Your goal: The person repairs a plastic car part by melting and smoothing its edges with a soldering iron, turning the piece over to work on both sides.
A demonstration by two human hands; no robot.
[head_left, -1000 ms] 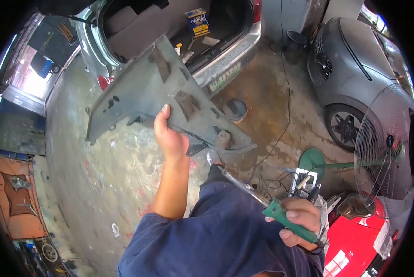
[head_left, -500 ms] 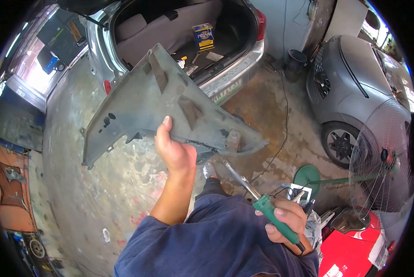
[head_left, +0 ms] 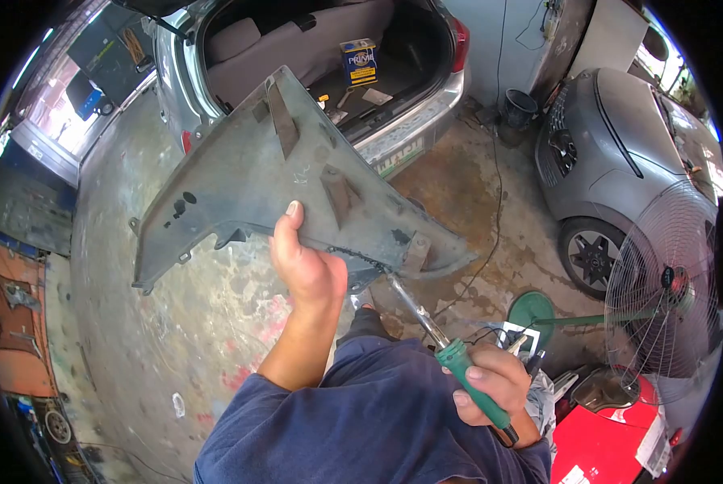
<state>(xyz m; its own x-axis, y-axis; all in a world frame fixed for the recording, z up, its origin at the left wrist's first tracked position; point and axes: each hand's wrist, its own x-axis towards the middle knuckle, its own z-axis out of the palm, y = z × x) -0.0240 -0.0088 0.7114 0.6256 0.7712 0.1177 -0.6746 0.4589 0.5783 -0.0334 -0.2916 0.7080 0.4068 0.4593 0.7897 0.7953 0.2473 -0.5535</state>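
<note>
My left hand [head_left: 303, 262] grips the lower edge of a large grey plastic car panel [head_left: 240, 177], thumb on the near face, fingers hidden behind it. Brackets stand out from this face, and a dark, beaded seam runs along the lower edge to the right of my hand. In my right hand [head_left: 495, 383] is a soldering iron [head_left: 466, 367] with a green handle and a metal shaft, fingers wrapped round the handle. Its tip meets the panel's edge at the right end of the seam, as far as I can tell touching it.
Ahead stands a silver car [head_left: 410, 133] with its boot open and a blue-and-yellow can [head_left: 359, 63] inside. To the right are a grey car [head_left: 612, 153], a standing fan [head_left: 660, 290] and a red panel [head_left: 599, 444]. A dark bucket [head_left: 519, 109] sits by the wall.
The soldering iron has moved slightly up and left, bringing its tip to the panel's edge. The panel has shifted a little left and up in view, still in my left hand.
</note>
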